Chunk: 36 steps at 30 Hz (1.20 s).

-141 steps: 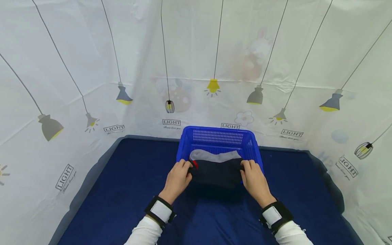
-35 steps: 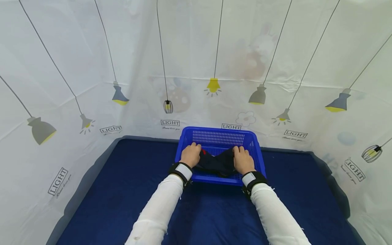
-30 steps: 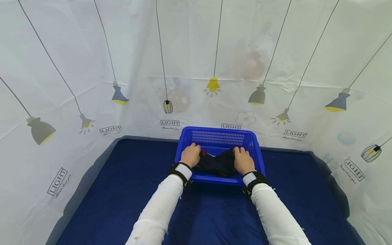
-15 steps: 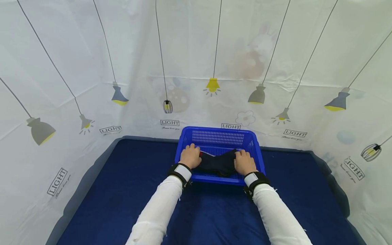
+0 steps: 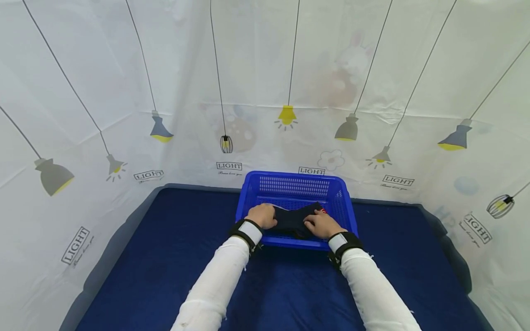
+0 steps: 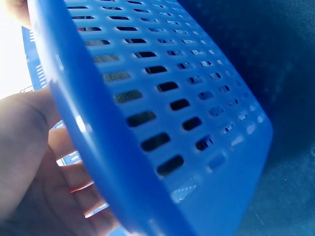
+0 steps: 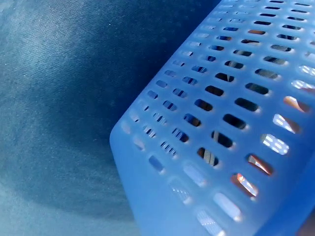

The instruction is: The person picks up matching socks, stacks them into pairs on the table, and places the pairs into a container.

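Note:
Inside the blue plastic basket (image 5: 250, 197), a dark sock (image 5: 291, 220) lies stretched left to right. A thin grey edge shows along its far side. My left hand (image 5: 262, 215) covers the sock's left end; its fingertips are hidden, and in the left wrist view its fingers reach behind the basket rim. With bent fingers close together, my right hand (image 5: 325, 224) pinches the sock's right part. A small red patch (image 5: 323, 211) shows at the right end beside this hand. The basket wall (image 7: 197, 147) hides most of the right hand in the right wrist view.
The basket stands near the far edge of a dark blue cloth-covered surface (image 5: 198, 230). Behind it and at both sides hangs a white sheet (image 5: 256, 82) printed with lamps.
My hands lowered the dark sock into the basket over the last seconds. In the last half second the right hand shifted inward, baring a red patch; the left covered its red spot.

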Each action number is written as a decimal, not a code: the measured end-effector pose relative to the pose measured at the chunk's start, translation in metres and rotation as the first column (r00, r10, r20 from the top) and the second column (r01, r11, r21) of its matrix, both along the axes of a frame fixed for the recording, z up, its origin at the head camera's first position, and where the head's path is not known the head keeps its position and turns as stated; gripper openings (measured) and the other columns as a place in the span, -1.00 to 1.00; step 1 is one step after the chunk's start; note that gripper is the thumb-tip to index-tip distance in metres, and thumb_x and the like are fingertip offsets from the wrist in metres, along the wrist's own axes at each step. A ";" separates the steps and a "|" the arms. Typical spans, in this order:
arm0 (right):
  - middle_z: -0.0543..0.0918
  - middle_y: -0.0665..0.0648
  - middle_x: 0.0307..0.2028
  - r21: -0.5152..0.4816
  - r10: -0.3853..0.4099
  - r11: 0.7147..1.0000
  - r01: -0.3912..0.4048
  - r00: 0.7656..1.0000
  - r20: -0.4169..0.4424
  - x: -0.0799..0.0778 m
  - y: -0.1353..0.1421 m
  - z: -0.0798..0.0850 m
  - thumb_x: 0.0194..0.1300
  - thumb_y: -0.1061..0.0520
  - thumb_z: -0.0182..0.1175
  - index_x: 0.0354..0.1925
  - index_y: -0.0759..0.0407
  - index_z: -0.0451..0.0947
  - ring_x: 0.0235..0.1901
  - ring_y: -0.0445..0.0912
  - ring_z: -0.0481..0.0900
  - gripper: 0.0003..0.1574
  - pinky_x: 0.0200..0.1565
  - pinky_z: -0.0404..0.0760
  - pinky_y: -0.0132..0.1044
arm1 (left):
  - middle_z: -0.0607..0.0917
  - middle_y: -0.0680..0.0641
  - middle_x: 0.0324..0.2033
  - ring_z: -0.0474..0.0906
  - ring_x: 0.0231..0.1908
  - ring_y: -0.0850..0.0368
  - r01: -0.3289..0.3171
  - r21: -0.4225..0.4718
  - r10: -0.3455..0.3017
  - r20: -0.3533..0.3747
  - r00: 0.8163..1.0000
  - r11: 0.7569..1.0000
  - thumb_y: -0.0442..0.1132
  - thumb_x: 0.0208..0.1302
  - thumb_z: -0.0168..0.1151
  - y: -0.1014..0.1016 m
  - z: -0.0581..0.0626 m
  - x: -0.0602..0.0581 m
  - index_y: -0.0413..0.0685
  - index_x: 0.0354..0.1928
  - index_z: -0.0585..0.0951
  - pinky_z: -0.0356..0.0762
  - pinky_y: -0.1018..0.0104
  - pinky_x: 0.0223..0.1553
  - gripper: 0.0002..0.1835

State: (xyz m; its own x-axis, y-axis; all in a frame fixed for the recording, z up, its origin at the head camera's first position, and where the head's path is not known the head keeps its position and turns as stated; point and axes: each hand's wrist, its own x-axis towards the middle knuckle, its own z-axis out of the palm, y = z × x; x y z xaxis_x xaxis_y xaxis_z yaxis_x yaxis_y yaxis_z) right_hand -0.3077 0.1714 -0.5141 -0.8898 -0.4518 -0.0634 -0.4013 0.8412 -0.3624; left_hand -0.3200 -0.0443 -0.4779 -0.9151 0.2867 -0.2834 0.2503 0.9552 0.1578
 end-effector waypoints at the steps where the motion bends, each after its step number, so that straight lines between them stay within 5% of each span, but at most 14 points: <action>1: 0.61 0.31 -0.05 -0.003 0.017 1.000 -0.017 1.000 0.010 0.000 0.000 0.000 0.31 0.12 0.02 -0.12 0.25 0.61 0.21 0.33 0.27 -0.68 0.17 0.26 0.12 | 0.62 -0.06 -0.05 0.55 -0.05 0.01 -0.003 -0.003 0.003 0.010 1.000 1.000 -0.05 0.20 0.17 0.000 0.001 0.001 0.01 -0.28 0.68 0.51 0.06 -0.10 -0.79; 6: 0.61 0.29 -0.05 0.019 0.029 0.999 -0.031 0.996 0.080 0.002 -0.001 0.000 0.32 0.07 0.01 -0.16 0.25 0.65 0.27 0.33 0.16 -0.65 0.19 0.22 0.14 | 0.61 -0.08 -0.01 0.52 -0.01 0.00 -0.023 -0.008 0.023 0.060 0.998 1.000 -0.07 0.17 0.20 0.001 -0.004 -0.002 0.01 -0.31 0.69 0.49 0.05 -0.06 -0.81; 7: 0.59 0.31 -0.02 0.027 0.026 0.999 -0.029 0.995 0.098 0.003 -0.001 0.001 0.33 0.07 0.01 -0.16 0.24 0.65 0.28 0.33 0.13 -0.64 0.19 0.21 0.15 | 0.62 -0.07 -0.04 0.54 -0.05 0.01 -0.011 0.001 0.011 0.047 0.999 1.000 -0.03 0.15 0.21 -0.001 -0.014 -0.007 0.03 -0.34 0.69 0.50 0.05 -0.10 -0.80; 10: 0.41 0.42 0.15 0.056 -0.005 0.998 -0.004 0.987 0.160 0.005 -0.001 0.001 0.34 0.03 -0.01 -0.13 0.23 0.65 0.30 0.36 0.03 -0.61 0.18 0.18 0.20 | 0.64 -0.07 -0.09 0.56 -0.10 0.01 -0.018 -0.007 0.019 0.063 0.998 1.000 -0.03 0.15 0.21 -0.001 -0.018 -0.008 0.05 -0.34 0.69 0.51 0.05 -0.13 -0.81; 13: 0.21 0.48 0.26 0.084 -0.031 0.996 0.015 0.980 0.196 0.007 -0.001 0.003 0.35 0.00 -0.02 -0.10 0.19 0.64 0.31 0.39 -0.04 -0.59 0.14 0.20 0.27 | 0.65 -0.05 -0.11 0.57 -0.11 0.04 -0.020 -0.001 0.020 0.060 0.998 1.000 -0.03 0.14 0.21 -0.003 -0.016 -0.004 0.07 -0.30 0.69 0.51 0.06 -0.13 -0.80; 15: 0.14 0.47 0.30 0.094 -0.048 0.995 0.029 0.977 0.208 0.008 -0.002 0.004 0.36 -0.03 -0.04 -0.05 0.16 0.62 0.32 0.40 -0.06 -0.57 0.11 0.20 0.32 | 0.64 -0.05 -0.06 0.55 -0.05 0.04 -0.027 -0.007 0.027 0.079 0.997 1.000 -0.06 0.17 0.18 -0.002 -0.004 0.005 0.06 -0.21 0.68 0.49 0.07 -0.07 -0.78; 23: 0.33 0.32 0.25 0.049 -0.112 0.993 0.110 0.992 0.050 0.009 0.001 0.017 0.35 -0.04 -0.04 0.06 0.11 0.53 0.24 0.26 0.24 -0.56 0.07 0.14 0.40 | 0.54 -0.06 0.10 0.44 0.12 0.02 0.022 0.056 -0.024 0.023 0.999 0.998 -0.05 0.28 0.04 -0.006 0.005 0.016 0.02 0.10 0.53 0.40 0.06 0.06 -0.61; 29: 0.32 0.23 0.27 0.087 -0.143 0.986 0.145 0.989 -0.022 0.014 0.005 0.025 0.35 -0.09 -0.04 0.19 0.06 0.41 0.27 0.20 0.20 -0.49 0.15 0.01 0.37 | 0.45 -0.05 0.19 0.36 0.19 -0.01 0.023 0.086 -0.019 -0.050 0.999 0.996 0.02 0.35 -0.09 -0.007 0.003 0.019 0.04 0.16 0.48 0.32 0.01 0.13 -0.57; 36: 0.36 0.24 0.23 0.062 -0.103 0.992 0.113 0.984 -0.144 0.024 0.005 0.029 0.33 -0.07 0.00 0.23 0.08 0.36 0.23 0.20 0.26 -0.45 0.13 0.10 0.34 | 0.42 -0.07 0.22 0.33 0.21 -0.06 0.043 0.112 -0.032 -0.100 0.994 0.993 0.05 0.38 -0.17 -0.011 0.007 0.027 0.02 0.20 0.44 0.28 -0.02 0.16 -0.53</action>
